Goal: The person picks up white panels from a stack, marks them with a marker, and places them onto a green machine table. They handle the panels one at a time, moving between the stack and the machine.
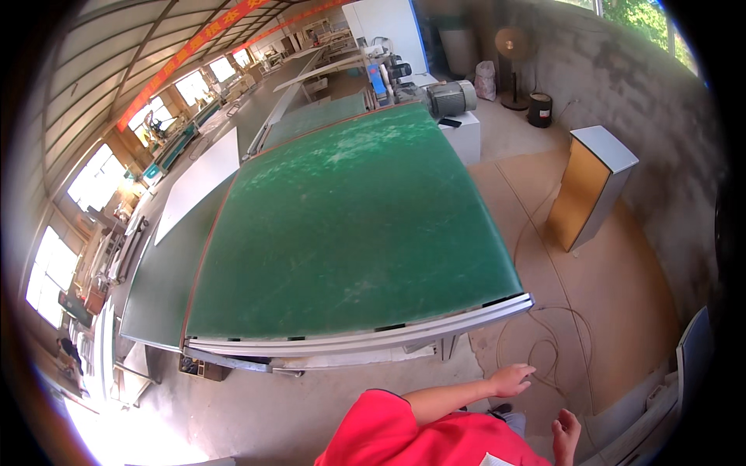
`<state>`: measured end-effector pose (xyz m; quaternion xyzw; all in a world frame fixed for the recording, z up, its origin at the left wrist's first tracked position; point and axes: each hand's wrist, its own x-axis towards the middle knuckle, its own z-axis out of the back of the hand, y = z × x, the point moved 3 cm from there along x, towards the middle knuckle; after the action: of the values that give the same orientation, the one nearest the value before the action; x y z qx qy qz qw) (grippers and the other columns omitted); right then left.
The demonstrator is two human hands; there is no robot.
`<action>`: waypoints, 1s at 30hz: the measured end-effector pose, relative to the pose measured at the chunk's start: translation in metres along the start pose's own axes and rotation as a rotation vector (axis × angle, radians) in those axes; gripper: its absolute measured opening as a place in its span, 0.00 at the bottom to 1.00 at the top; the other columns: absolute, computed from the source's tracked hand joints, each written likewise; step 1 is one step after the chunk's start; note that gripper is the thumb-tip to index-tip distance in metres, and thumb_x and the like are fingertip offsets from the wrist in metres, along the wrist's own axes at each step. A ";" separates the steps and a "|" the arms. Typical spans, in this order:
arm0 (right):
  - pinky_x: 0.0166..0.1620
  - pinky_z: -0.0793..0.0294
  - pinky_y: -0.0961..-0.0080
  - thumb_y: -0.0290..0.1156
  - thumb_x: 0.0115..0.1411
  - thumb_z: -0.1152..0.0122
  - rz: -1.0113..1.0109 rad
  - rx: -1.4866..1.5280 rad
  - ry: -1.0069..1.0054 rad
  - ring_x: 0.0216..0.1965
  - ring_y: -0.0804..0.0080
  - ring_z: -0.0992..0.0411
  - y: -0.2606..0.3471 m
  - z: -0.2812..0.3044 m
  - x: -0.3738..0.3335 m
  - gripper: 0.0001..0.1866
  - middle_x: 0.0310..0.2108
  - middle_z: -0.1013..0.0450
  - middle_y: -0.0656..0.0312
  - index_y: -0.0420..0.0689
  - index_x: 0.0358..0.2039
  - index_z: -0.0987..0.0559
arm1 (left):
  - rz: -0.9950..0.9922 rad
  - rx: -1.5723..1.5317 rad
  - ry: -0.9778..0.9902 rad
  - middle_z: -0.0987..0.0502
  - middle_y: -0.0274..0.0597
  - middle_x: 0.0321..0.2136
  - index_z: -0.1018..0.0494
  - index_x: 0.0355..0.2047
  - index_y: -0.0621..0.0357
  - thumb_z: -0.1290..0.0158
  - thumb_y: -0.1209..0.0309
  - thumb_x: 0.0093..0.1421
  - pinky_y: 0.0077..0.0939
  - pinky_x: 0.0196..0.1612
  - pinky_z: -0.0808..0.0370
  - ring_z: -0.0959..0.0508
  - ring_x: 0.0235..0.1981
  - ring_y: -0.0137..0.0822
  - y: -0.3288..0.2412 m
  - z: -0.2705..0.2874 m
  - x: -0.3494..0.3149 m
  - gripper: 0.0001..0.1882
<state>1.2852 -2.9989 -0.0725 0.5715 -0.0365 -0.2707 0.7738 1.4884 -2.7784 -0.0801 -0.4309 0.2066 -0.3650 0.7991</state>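
Observation:
My left hand (513, 380) is held out in front of my red shirt, palm side hard to see. Its fingers are loosely bent and nothing shows in them. Lower and farther right, my right hand (566, 433) is raised with the thumb apart from half-curled fingers, and it too looks bare. Neither hand touches anything. Nearest to the left hand is the metal edge rail (373, 339) of a wide green conveyor belt (350, 233), just ahead and to the left. Pale dusty scuffs mark the belt's far part.
A loose hose (553, 353) coils on the brown floor sheets beyond my hands. An upright cabinet-like box (594, 186) stands at right. A grey motor (452, 99) sits at the belt's far end. A white panel (200, 186) lies to the left; boards (660, 404) lean at lower right.

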 end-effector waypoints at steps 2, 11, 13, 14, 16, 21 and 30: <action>0.53 0.29 0.68 0.32 0.57 0.37 -0.064 -0.113 0.180 0.50 0.61 0.28 -0.014 0.006 0.046 0.26 0.50 0.27 0.48 0.36 0.55 0.28 | -0.073 -0.018 -0.082 0.25 0.51 0.41 0.30 0.50 0.62 0.47 0.64 0.58 0.42 0.48 0.28 0.26 0.45 0.53 0.000 0.006 0.053 0.22; 0.54 0.30 0.65 0.31 0.55 0.36 -0.027 -0.257 0.594 0.52 0.56 0.29 0.033 0.036 0.306 0.26 0.51 0.28 0.48 0.38 0.54 0.28 | 0.081 -0.006 -0.250 0.25 0.50 0.45 0.29 0.51 0.61 0.48 0.64 0.61 0.38 0.50 0.28 0.26 0.48 0.51 0.019 0.041 0.228 0.20; 0.44 0.25 0.65 0.29 0.46 0.31 0.143 -0.400 0.536 0.43 0.53 0.25 0.090 0.046 0.367 0.21 0.41 0.24 0.49 0.41 0.43 0.21 | 0.184 -0.008 -0.333 0.24 0.48 0.47 0.29 0.51 0.61 0.48 0.64 0.61 0.37 0.51 0.28 0.25 0.49 0.50 0.018 0.063 0.252 0.20; 0.44 0.24 0.65 0.30 0.46 0.31 0.239 -0.504 0.532 0.41 0.53 0.25 0.121 0.051 0.397 0.21 0.40 0.23 0.50 0.41 0.43 0.21 | 0.210 0.002 -0.409 0.24 0.48 0.47 0.29 0.51 0.61 0.48 0.63 0.61 0.37 0.51 0.28 0.25 0.49 0.49 0.018 0.075 0.262 0.20; 0.43 0.24 0.66 0.30 0.47 0.31 0.415 -0.570 0.515 0.40 0.53 0.24 0.171 0.057 0.468 0.21 0.39 0.23 0.50 0.41 0.43 0.21 | 0.274 0.014 -0.548 0.24 0.47 0.47 0.29 0.51 0.61 0.47 0.63 0.61 0.36 0.52 0.28 0.25 0.49 0.48 0.024 0.104 0.280 0.21; 0.43 0.24 0.65 0.30 0.48 0.32 0.538 -0.471 0.460 0.39 0.53 0.24 0.246 0.033 0.610 0.19 0.38 0.24 0.50 0.40 0.42 0.21 | 0.466 -0.017 -0.827 0.22 0.46 0.45 0.29 0.51 0.59 0.48 0.62 0.61 0.37 0.49 0.26 0.23 0.47 0.47 0.076 0.137 0.317 0.20; 0.47 0.24 0.66 0.33 0.48 0.31 0.461 -0.612 0.923 0.43 0.58 0.23 0.267 -0.064 0.715 0.21 0.41 0.23 0.51 0.41 0.43 0.20 | 0.378 -0.167 -0.817 0.21 0.45 0.43 0.29 0.50 0.60 0.47 0.64 0.62 0.36 0.49 0.26 0.22 0.46 0.47 0.141 0.218 0.483 0.19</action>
<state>2.0178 -3.2195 -0.0334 0.3587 0.2599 0.1822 0.8778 1.9988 -2.9776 -0.0875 -0.5569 -0.0217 0.0050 0.8303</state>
